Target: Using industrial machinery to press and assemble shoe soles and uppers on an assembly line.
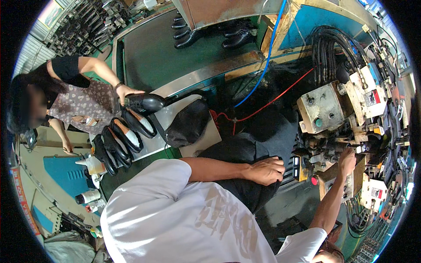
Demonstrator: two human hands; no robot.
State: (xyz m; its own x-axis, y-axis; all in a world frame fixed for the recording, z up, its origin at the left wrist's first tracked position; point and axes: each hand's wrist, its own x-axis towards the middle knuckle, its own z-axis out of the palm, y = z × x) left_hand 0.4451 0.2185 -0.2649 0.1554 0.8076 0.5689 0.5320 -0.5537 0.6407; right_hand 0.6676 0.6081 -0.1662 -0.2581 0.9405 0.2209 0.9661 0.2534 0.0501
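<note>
My left hand (266,171) rests on the dark trousers (258,147) over my leg, its fingers curled in and no object showing in it. My right hand (347,162) reaches to the machine (326,153) on the right. Its fingers are closed at a small metal part there; what they grip is too hidden to make out. Beside that hand are a box with a red button (315,180) and a grey control box with a green button (319,122). A black cloth-like cover (188,122) lies between me and a row of black shoes.
At left, a co-worker's hand (127,93) is on a black shoe (149,102). Several black shoes (116,142) stand along the bench edge. More shoes (186,38) sit on the green conveyor (149,48). A blue hose (266,65) and a red hose (272,103) hang across; bottles (90,196) stand lower left.
</note>
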